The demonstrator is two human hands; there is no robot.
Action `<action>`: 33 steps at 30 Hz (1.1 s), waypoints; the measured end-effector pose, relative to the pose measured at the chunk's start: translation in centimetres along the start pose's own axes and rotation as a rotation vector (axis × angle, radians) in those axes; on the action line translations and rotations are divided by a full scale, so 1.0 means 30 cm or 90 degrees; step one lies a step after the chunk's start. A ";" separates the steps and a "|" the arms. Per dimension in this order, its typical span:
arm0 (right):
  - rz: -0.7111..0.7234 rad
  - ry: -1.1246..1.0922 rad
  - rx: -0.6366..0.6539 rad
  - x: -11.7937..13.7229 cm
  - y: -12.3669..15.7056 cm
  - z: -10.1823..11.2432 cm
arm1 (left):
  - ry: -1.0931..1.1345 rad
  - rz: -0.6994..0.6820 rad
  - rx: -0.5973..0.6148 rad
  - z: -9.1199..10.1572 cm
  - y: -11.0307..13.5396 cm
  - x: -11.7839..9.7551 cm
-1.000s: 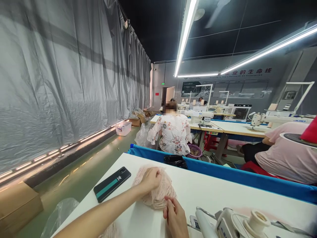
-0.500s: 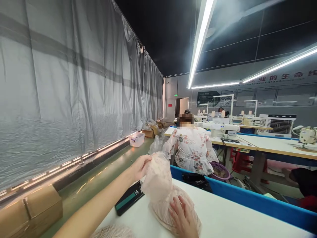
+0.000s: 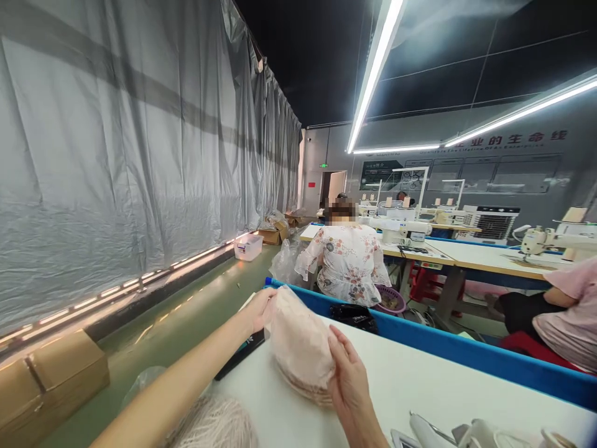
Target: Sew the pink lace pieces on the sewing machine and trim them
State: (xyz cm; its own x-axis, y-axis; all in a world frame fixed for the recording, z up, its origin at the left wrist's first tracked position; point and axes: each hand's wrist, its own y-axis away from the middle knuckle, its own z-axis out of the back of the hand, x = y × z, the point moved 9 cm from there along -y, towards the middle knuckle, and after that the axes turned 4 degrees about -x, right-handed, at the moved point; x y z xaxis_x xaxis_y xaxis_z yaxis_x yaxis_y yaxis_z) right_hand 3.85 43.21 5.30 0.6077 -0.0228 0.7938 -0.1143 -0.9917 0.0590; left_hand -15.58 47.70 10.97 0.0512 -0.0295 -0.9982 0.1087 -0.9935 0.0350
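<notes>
My left hand (image 3: 260,311) pinches the upper left edge of a pale pink, cup-shaped cloth piece (image 3: 301,345). My right hand (image 3: 347,376) grips its right side, the fingers bent round the edge. Layered edges of similar cloth (image 3: 303,391) show just beneath it, over the white table (image 3: 420,367); I cannot tell how many layers there are. A second pale, ribbed cloth pile (image 3: 219,426) lies near the front edge, partly behind my left forearm. Beyond that forearm is a dark flat package (image 3: 240,354), mostly covered.
A blue trough (image 3: 433,348) borders the table's far side, with a black bag (image 3: 354,317) at it. White tools or parts (image 3: 448,432) lie front right. One person (image 3: 349,261) sits ahead, another (image 3: 569,317) at right. Cardboard boxes (image 3: 56,379) stand on the floor at left.
My right hand has gone from lying spread on the lower cloth to gripping the raised piece's right edge. That piece has come down over the pile. The view has swung right.
</notes>
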 end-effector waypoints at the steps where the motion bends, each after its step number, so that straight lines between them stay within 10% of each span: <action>1: 0.028 0.018 -0.017 0.031 -0.012 0.003 | 0.005 0.000 0.003 -0.012 -0.013 -0.002; 7: 0.161 0.186 -0.032 0.153 -0.042 -0.020 | -0.063 -0.032 -0.019 -0.079 -0.094 -0.004; 15: 0.251 0.564 -0.172 0.053 -0.147 0.213 | -0.392 0.010 -0.074 -0.101 -0.054 0.263; 22: 0.324 0.687 -0.161 0.017 -0.195 0.204 | -0.573 -0.067 -0.056 -0.085 -0.053 0.228; 33: 0.262 0.737 -0.154 -0.070 -0.196 0.238 | -0.690 -0.121 0.129 -0.199 0.017 0.351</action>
State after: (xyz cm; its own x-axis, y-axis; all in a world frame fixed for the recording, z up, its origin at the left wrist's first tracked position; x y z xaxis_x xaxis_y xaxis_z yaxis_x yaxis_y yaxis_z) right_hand 8.86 48.19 -1.05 -0.5405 -0.0796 0.8375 -0.3467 -0.8860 -0.3080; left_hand -9.08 47.53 0.76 -0.8517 0.1428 -0.5043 -0.1467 -0.9887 -0.0322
